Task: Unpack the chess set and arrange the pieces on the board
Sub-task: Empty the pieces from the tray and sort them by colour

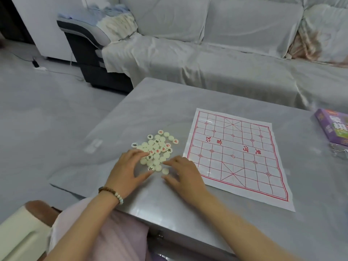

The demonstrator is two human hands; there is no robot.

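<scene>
You are in a home living room. A long sofa (216, 53) draped in a pale dust cover runs along the far side, with back cushions (250, 21) under the same cloth and folded laundry (116, 17) heaped on its armrest. In front of it stands a low grey coffee table (150, 110) with a glossy top, and you sit at its near edge. The floor (37, 110) is smooth grey, and a power strip (38, 67) with its cable lies on it near the wall. A paper xiangqi board (235, 157) spread on the table suits the domestic setting.
</scene>
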